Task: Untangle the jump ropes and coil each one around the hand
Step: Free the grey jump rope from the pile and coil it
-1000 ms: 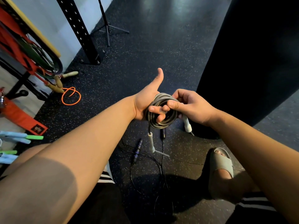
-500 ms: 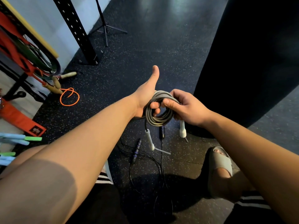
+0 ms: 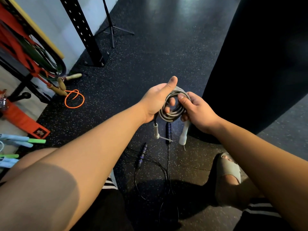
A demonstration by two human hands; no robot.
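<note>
A grey jump rope (image 3: 173,112) is wound in a coil around the fingers of my left hand (image 3: 156,100), whose thumb lies over the top of the coil. My right hand (image 3: 195,110) pinches the coil's right side. The rope's two white handles (image 3: 184,134) hang down below the coil. A black jump rope (image 3: 166,177) with dark blue handles (image 3: 141,155) lies loose on the floor below my hands.
An orange rope (image 3: 74,99) with wooden handles lies at the left by a rack holding red and green bands (image 3: 33,52). Blue and green handles (image 3: 20,142) lie at the far left. A black upright post (image 3: 85,32), a tripod stand (image 3: 111,29) and a large black bag (image 3: 260,60) surround the floor space. My sandalled foot (image 3: 228,170) rests at the lower right.
My left thumb has come down from pointing up onto the coil. Both hands have turned so the coil faces me more, and the handles hang lower.
</note>
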